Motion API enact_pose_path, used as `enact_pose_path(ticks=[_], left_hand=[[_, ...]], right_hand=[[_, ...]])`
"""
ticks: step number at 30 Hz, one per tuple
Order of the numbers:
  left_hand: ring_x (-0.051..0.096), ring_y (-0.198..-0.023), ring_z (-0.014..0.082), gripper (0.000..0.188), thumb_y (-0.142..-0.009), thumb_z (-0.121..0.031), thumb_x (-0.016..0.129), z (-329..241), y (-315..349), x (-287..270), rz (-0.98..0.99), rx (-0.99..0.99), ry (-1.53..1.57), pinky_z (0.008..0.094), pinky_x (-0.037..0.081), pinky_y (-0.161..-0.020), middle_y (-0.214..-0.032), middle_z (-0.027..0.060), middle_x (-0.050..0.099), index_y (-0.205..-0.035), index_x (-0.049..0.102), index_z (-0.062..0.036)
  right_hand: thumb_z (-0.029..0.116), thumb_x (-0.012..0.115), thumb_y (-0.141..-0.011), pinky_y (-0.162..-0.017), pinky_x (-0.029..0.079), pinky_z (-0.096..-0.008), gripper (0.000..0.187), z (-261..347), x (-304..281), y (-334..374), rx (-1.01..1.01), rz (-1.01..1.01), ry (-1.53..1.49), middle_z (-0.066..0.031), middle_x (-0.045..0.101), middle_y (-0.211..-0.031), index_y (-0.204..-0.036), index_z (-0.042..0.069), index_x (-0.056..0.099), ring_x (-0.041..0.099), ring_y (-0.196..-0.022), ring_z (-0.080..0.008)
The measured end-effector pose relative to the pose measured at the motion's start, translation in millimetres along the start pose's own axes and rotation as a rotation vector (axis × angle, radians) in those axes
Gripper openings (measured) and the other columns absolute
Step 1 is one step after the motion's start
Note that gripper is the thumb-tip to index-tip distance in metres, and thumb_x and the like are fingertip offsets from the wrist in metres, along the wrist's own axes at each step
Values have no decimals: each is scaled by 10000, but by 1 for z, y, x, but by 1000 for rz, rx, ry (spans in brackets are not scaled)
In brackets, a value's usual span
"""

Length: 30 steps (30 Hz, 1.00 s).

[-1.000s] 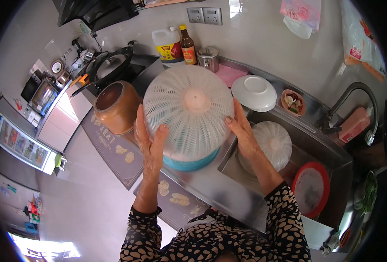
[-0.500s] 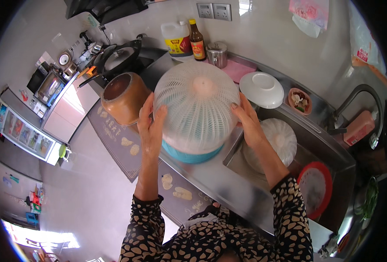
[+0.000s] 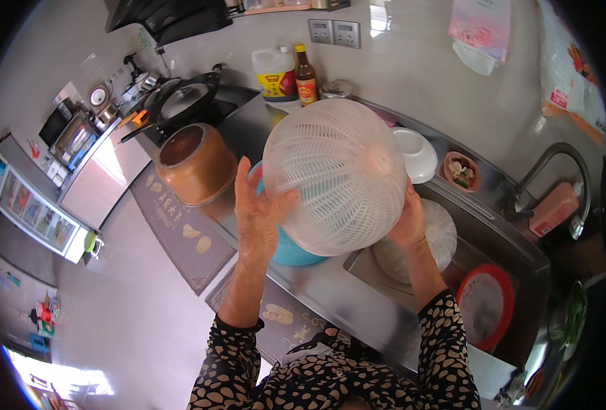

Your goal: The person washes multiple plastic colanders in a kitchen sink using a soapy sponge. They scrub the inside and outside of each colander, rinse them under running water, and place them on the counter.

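Note:
A whitish translucent plastic strainer basket (image 3: 334,174) is upside down and tilted in front of me, its slotted bottom turned to the right. My right hand (image 3: 409,220) grips its right side, with part of the fingers hidden behind it. On the other side, my left hand (image 3: 256,222) has its fingers spread; its thumb lies against the basket near the rim. A teal basin (image 3: 295,251) rests on the steel counter behind and below the basket, mostly covered by it. What the basin holds is hidden.
An orange-brown pot (image 3: 199,167) stands on the left. To the right, the sink (image 3: 521,277) contains another clear basket (image 3: 431,236) and a red-rimmed strainer (image 3: 504,301). A white bowl (image 3: 420,158), a small pink dish (image 3: 472,183) and a sauce bottle (image 3: 306,78) line the back, near the faucet (image 3: 568,152).
The basket has shifted right and tipped, its left side lifting off the teal basin and its bottom swinging rightward. My left fingers have spread; my right hand has moved lower along the basket.

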<state>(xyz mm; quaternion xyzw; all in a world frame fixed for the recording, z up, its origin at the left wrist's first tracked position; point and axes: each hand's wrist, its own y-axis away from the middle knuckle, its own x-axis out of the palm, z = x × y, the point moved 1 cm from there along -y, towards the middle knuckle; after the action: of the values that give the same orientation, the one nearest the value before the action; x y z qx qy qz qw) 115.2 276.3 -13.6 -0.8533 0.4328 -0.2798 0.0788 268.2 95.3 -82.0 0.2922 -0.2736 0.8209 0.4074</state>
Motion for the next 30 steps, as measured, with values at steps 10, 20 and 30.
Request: enact_pose_path(ticks=[10, 20, 30], left_hand=[[554, -1069, 230, 394, -874, -244, 586, 73, 31, 74, 217, -752, 502, 383, 481, -908, -1167, 92, 571, -1183, 501, -14], [547, -1073, 242, 497, -886, -393, 544, 136, 86, 165, 351, -796, 352, 418, 474, -907, -1184, 108, 559, -1217, 476, -28], [488, -1136, 235, 555, -898, -483, 474, 176, 145, 222, 352, -910, 274, 408, 404, -957, -1253, 79, 512, -1274, 447, -75]], right_hand=[[247, 414, -873, -880, 455, -356, 392, 57, -102, 60, -72, -256, -147, -94, 585, -1110, -1156, -2, 525, 566, -989, -207], [367, 537, -820, -897, 422, -425, 450, 164, -343, 262, 431, -345, 1929, -195, 498, -1242, -1155, 67, 558, 543, -1041, -335], [350, 639, -737, -947, 394, -462, 607, 144, -339, 278, 1006, 27, 2054, -257, 342, -1347, -1259, 87, 478, 416, -1182, -403]])
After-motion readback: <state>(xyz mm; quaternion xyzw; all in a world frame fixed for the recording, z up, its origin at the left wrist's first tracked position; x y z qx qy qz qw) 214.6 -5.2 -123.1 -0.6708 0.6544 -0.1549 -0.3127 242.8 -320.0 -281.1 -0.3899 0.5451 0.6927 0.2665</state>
